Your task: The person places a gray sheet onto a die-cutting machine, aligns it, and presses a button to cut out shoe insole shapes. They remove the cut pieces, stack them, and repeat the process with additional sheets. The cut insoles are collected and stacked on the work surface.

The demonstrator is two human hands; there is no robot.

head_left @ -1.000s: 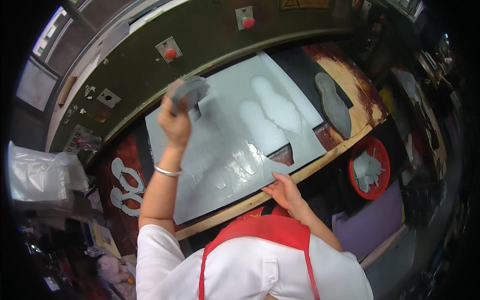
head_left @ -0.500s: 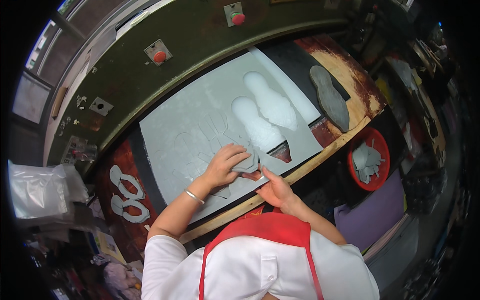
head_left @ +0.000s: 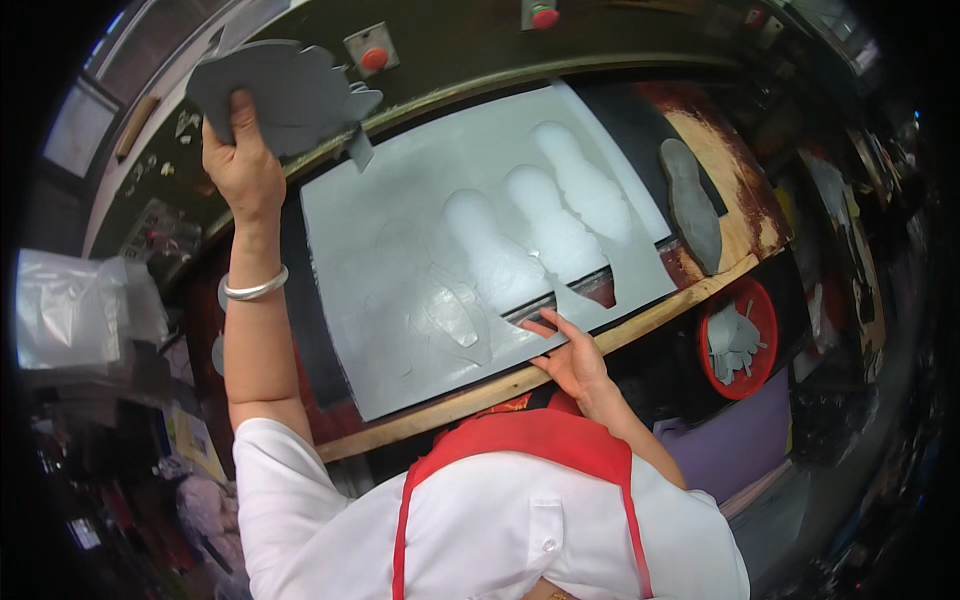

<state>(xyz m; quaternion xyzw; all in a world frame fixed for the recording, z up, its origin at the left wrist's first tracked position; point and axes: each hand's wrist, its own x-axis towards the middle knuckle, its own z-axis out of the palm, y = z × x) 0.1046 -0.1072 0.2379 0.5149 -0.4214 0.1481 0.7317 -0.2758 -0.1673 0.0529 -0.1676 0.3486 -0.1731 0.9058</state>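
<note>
A large grey sheet (head_left: pixel 420 200) lies on the worktable with several sole-shaped outlines and pale pressed patches in it. My left hand (head_left: pixel 238 160), with a metal bangle on the wrist, is raised far to the upper left and grips a stack of grey sole-shaped cut pieces (head_left: pixel 285 90). My right hand (head_left: pixel 570 355) rests flat on the sheet's near edge, fingers spread, beside a cut-out gap. A single grey sole piece (head_left: pixel 692 205) lies on the worn board to the right of the sheet.
A red round tray (head_left: pixel 765 350) with several grey cut pieces sits at the right. Red push buttons (head_left: pixel 374 58) are on the dark green machine panel behind. A clear plastic bag (head_left: pixel 80 310) hangs at the left. A purple sheet (head_left: pixel 730 445) lies at the lower right.
My left hand came down to the sheet near the right hand, then lifted up and left with a bigger stack of grey pieces. The right hand stayed on the sheet's near edge.
</note>
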